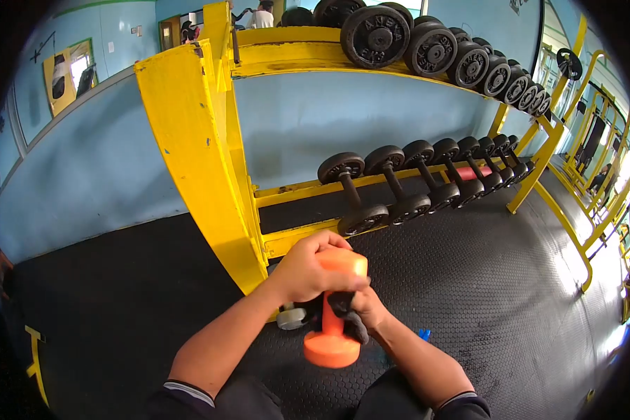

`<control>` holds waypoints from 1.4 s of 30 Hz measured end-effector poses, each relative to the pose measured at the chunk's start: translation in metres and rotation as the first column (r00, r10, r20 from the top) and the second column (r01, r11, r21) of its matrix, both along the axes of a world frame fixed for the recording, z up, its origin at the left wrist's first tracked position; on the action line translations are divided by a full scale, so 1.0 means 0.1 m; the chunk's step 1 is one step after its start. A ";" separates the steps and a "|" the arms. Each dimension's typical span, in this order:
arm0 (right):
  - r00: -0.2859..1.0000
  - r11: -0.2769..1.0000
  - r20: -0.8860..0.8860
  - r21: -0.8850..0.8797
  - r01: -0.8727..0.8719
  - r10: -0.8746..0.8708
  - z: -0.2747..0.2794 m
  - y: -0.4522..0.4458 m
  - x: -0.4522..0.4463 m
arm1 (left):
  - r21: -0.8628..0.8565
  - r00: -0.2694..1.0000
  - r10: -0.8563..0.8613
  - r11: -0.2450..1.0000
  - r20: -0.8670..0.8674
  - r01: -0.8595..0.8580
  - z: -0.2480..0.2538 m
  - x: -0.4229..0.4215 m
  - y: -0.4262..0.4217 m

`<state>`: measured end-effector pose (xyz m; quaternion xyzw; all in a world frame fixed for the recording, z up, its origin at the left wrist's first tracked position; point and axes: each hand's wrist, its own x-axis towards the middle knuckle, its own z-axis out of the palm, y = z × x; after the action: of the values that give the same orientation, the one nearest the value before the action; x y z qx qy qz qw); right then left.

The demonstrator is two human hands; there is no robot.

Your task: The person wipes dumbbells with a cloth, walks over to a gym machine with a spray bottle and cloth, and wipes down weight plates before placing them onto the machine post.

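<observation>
An orange dumbbell point(332, 348) is held upright in front of me, tilted a little. The fingers of my left hand point(311, 269) wrap round its upper end. My right hand point(365, 308) is closed beside the handle, with a black cloth point(350, 318) pressed between it and the dumbbell. The lower end of the dumbbell hangs free above the dark floor.
A yellow rack point(196, 140) holds black dumbbells point(376, 36) on its upper shelf and more black dumbbells point(362, 218) below. A grey dumbbell point(291, 319) lies by the rack's foot. A small blue object point(424, 334) is behind my right forearm.
</observation>
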<state>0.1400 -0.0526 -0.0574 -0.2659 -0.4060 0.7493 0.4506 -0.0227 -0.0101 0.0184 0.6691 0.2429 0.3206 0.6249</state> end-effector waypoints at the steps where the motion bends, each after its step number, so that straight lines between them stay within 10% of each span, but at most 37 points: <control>1: 0.997 0.999 0.074 0.038 0.021 -0.023 0.00 0.03 -0.03 | 0.211 0.925 0.304 0.943 -0.228 -0.258 0.07 0.07 -0.09; 2: 0.997 0.999 0.075 0.036 0.014 -0.016 0.01 0.04 -0.09 | 0.459 0.712 0.602 0.780 -0.361 -0.426 0.10 0.13 -0.14; 4: 0.830 0.898 0.438 0.410 0.158 -0.346 0.03 0.01 -0.19 | 0.553 0.658 0.666 0.715 -0.351 -0.428 -0.03 0.16 -0.24; 6: 0.862 0.914 0.404 0.378 0.147 -0.306 -0.13 0.08 -0.07 | 0.606 0.671 0.624 0.730 -0.400 -0.317 0.00 0.11 -0.30; 8: 0.973 0.981 0.212 0.186 0.050 -0.090 -0.08 0.08 0.07 | 0.567 0.736 0.502 0.800 -0.454 -0.197 0.13 -0.05 -0.17; 11: 0.987 0.994 -0.151 -0.092 -0.060 0.046 -0.17 0.02 0.21 | -0.155 0.966 -0.058 0.983 0.253 0.099 -0.22 -0.08 0.18; 14: 1.000 0.997 -0.026 0.069 0.019 -0.017 -0.23 0.00 0.13 | -0.089 0.933 -0.262 0.953 0.247 0.291 -0.46 -0.01 0.18; 24: 0.972 0.971 0.172 0.205 0.122 -0.159 0.02 0.08 0.05 | -0.191 0.970 0.170 0.972 0.174 -0.136 -0.23 0.02 0.11; 27: 0.602 0.716 0.488 0.666 0.211 -0.632 -0.05 0.05 -0.17 | 0.061 0.897 0.442 0.896 -0.014 -0.441 -0.39 0.10 0.11; 28: 0.407 0.813 0.736 0.581 0.028 -0.541 0.19 -0.10 -0.23 | 0.300 0.777 0.621 0.764 -0.099 -0.572 -0.44 0.13 0.10; 32: -0.091 0.688 0.716 0.616 -0.385 -0.692 0.00 -0.39 -0.47 | 0.362 0.668 0.744 0.615 0.026 -0.700 -0.51 0.20 0.11; 36: 0.229 0.483 0.743 0.603 -0.635 -0.629 0.16 -0.44 -0.45 | 0.134 0.608 0.778 0.593 0.160 -0.794 -0.59 0.12 0.29; 38: 0.400 0.516 0.624 0.781 -0.352 -0.671 0.15 -0.40 -0.39 | 0.017 0.621 0.754 0.633 0.215 -0.774 -0.53 0.08 0.35; 42: 0.185 0.241 0.264 0.961 -0.136 -0.947 0.30 -0.30 -0.20 | -0.117 0.644 0.692 0.706 0.325 -0.699 -0.35 0.04 0.31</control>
<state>0.1196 -0.0826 -0.0270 -0.4677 -0.7625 -0.0714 0.4412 -0.0185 0.0206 -0.0168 0.4633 0.3642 0.6499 0.4799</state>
